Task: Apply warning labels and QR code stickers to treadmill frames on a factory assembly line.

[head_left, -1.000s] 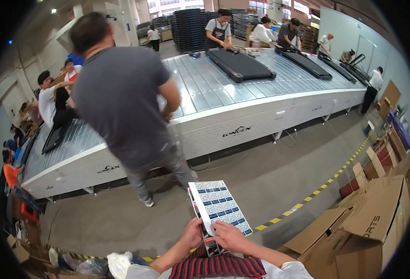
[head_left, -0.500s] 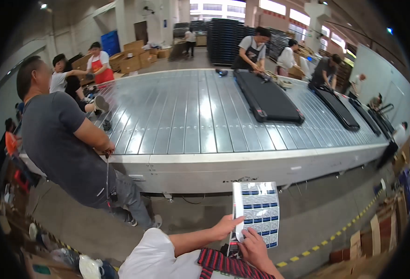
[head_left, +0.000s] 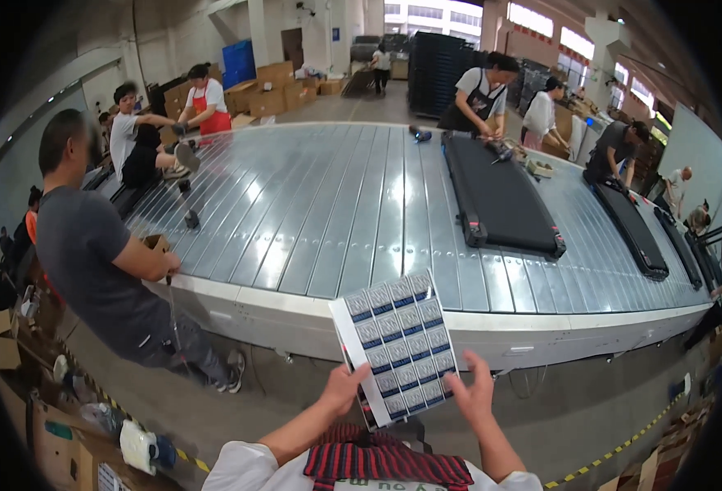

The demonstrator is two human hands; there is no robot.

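In front of me is a sheet of blue and silver-grey labels (head_left: 403,348) in a grid with a white strip down its left side. It tilts, its upper edge overlapping my view of the conveyor's near rim. My left hand (head_left: 344,389) grips the lower left edge, thumb on top and fingers hidden underneath. Beside the lower right edge is my right hand (head_left: 475,388), fingers spread and thumb at the sheet's border; whether it touches is hard to tell. Something dark with a red mark shows beneath the sheet's left side.
A wide metal slat conveyor (head_left: 312,237) runs across, carrying a black walking-pad treadmill (head_left: 508,200) and several more at right. A person in a grey shirt (head_left: 91,254) stands close on my left. Other people work along the far side. Cardboard (head_left: 58,442) is stacked at lower left.
The label sheet has moved left and turned, now facing me more fully. My right hand has moved off its lower part to the right edge, fingers spreading. My view has shifted.
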